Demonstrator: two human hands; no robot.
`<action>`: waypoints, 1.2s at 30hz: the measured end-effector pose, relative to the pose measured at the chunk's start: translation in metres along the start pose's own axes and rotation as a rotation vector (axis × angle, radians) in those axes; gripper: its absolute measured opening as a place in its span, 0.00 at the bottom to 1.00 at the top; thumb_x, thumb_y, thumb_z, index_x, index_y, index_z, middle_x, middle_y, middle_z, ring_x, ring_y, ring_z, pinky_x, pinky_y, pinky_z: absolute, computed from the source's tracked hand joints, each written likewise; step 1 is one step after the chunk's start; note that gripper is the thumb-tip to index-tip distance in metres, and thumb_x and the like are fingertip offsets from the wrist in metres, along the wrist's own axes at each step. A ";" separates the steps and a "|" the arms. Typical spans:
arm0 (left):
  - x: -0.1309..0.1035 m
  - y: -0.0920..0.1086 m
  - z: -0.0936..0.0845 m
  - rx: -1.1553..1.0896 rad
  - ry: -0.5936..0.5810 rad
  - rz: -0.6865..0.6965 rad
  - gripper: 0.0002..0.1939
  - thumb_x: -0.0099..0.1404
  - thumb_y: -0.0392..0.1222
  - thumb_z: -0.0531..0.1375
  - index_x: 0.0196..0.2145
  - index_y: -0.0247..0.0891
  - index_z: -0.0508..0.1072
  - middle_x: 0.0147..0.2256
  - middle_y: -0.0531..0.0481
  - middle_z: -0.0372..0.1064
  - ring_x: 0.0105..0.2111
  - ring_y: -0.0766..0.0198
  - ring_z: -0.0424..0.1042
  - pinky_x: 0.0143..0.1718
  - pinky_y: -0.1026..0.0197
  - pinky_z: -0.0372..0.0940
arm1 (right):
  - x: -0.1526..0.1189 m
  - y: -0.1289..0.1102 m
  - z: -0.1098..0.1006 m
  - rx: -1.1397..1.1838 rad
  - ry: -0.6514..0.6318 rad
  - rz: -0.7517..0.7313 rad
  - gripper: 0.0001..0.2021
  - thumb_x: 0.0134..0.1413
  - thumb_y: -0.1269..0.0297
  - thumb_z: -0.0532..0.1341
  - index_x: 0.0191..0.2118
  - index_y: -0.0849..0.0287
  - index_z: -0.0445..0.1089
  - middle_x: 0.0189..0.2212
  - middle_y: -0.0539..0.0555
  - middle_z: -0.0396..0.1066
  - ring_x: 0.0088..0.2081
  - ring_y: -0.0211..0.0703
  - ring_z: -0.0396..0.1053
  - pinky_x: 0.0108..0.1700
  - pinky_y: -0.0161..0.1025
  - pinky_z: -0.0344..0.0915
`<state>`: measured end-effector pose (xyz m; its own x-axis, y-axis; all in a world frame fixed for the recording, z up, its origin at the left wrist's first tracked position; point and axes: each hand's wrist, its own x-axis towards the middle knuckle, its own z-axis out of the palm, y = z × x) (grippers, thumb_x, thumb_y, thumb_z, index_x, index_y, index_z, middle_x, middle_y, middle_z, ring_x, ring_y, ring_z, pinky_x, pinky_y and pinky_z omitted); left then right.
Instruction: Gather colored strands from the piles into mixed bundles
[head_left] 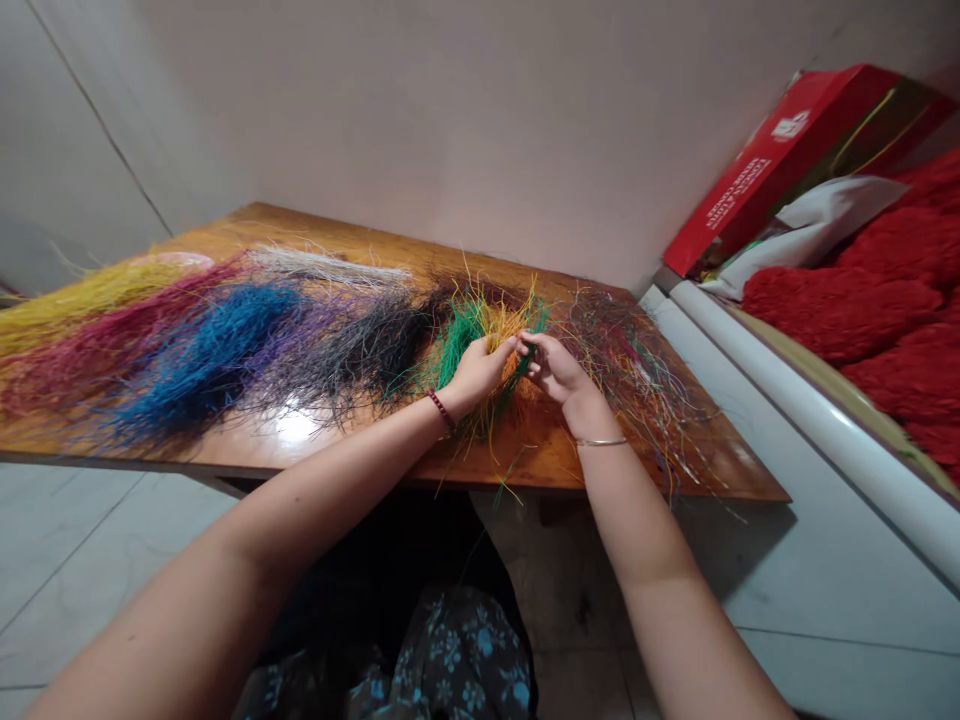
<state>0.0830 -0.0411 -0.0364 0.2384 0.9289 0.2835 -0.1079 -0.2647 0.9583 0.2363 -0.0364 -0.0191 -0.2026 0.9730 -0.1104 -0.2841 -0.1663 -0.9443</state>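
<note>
Over the middle of the wooden table, my left hand [480,374] is closed, its thumb and fingers pinching thin strands. My right hand [551,365] meets it at the fingertips, fingers curled and pinched around green strands [534,325]. Between and behind the hands spread yellow-orange strands [504,322]. A green bundle of strands [459,340] lies just left of my left hand. Loose ends hang below the hands toward the table's front edge. Exactly which strands each hand grips is partly hidden by the fingers.
Leftward on the table [247,448] lie black [405,340], blue [232,325], white [330,265], red [150,315] and yellow strands [90,295]. Mixed strands [637,370] lie at right. Beyond stand a red box [772,165] and red fluffy bundles [840,310].
</note>
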 end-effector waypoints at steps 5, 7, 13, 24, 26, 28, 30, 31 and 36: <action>0.001 -0.001 0.000 -0.010 0.027 0.002 0.19 0.65 0.52 0.58 0.35 0.31 0.75 0.29 0.48 0.70 0.28 0.67 0.63 0.33 0.63 0.58 | 0.001 0.002 -0.002 -0.040 0.013 -0.008 0.13 0.46 0.57 0.68 0.31 0.59 0.67 0.21 0.43 0.62 0.16 0.26 0.52 0.17 0.29 0.47; 0.000 0.002 0.000 -0.035 0.030 0.016 0.18 0.66 0.51 0.58 0.35 0.31 0.75 0.30 0.48 0.71 0.29 0.67 0.64 0.33 0.64 0.58 | 0.000 0.002 -0.001 -0.026 0.024 -0.011 0.14 0.46 0.56 0.68 0.31 0.59 0.67 0.21 0.44 0.63 0.16 0.26 0.53 0.17 0.28 0.48; -0.005 0.015 0.002 -0.137 0.061 0.027 0.15 0.64 0.49 0.60 0.32 0.32 0.74 0.30 0.47 0.71 0.29 0.67 0.66 0.35 0.65 0.60 | -0.002 0.001 0.001 -0.027 0.042 -0.066 0.17 0.44 0.54 0.71 0.32 0.58 0.68 0.25 0.45 0.65 0.19 0.26 0.55 0.20 0.27 0.52; -0.008 0.022 0.002 -0.236 0.138 0.092 0.17 0.63 0.46 0.61 0.22 0.36 0.63 0.22 0.54 0.57 0.25 0.70 0.57 0.32 0.65 0.58 | -0.002 0.001 0.000 0.032 0.085 -0.086 0.15 0.47 0.57 0.71 0.33 0.57 0.67 0.25 0.44 0.64 0.19 0.26 0.54 0.18 0.25 0.54; -0.008 0.023 0.002 -0.263 0.154 0.084 0.16 0.63 0.45 0.61 0.22 0.36 0.63 0.22 0.54 0.57 0.26 0.69 0.58 0.32 0.65 0.59 | -0.001 0.001 0.000 0.039 0.096 -0.079 0.13 0.49 0.57 0.70 0.33 0.57 0.67 0.25 0.44 0.64 0.18 0.25 0.54 0.18 0.26 0.54; -0.008 0.023 0.002 -0.275 0.171 0.067 0.15 0.62 0.44 0.61 0.22 0.37 0.62 0.21 0.54 0.56 0.27 0.68 0.59 0.32 0.65 0.59 | 0.000 0.001 -0.001 0.044 0.107 -0.069 0.12 0.51 0.58 0.69 0.33 0.57 0.67 0.25 0.44 0.64 0.18 0.25 0.55 0.19 0.25 0.55; -0.007 0.023 0.002 -0.278 0.186 0.067 0.16 0.62 0.43 0.60 0.22 0.37 0.61 0.21 0.55 0.54 0.26 0.69 0.57 0.31 0.65 0.58 | 0.001 0.001 -0.003 0.056 0.126 -0.061 0.11 0.51 0.59 0.69 0.34 0.57 0.67 0.24 0.44 0.64 0.19 0.26 0.56 0.19 0.25 0.56; -0.007 0.023 0.002 -0.277 0.195 0.073 0.16 0.62 0.43 0.60 0.21 0.38 0.59 0.21 0.56 0.53 0.25 0.70 0.55 0.30 0.65 0.57 | 0.001 0.001 -0.003 0.068 0.137 -0.058 0.11 0.52 0.59 0.68 0.34 0.57 0.67 0.24 0.44 0.64 0.19 0.26 0.56 0.19 0.25 0.56; -0.005 0.021 0.000 -0.250 0.243 0.065 0.18 0.62 0.42 0.60 0.21 0.38 0.56 0.20 0.57 0.48 0.23 0.70 0.51 0.29 0.65 0.55 | 0.001 0.001 -0.004 0.111 0.201 -0.040 0.10 0.54 0.60 0.67 0.33 0.56 0.65 0.24 0.43 0.64 0.18 0.25 0.56 0.18 0.24 0.57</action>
<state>0.0798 -0.0512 -0.0181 -0.0098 0.9545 0.2980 -0.3556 -0.2818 0.8911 0.2401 -0.0346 -0.0211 -0.0015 0.9896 -0.1437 -0.3915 -0.1328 -0.9105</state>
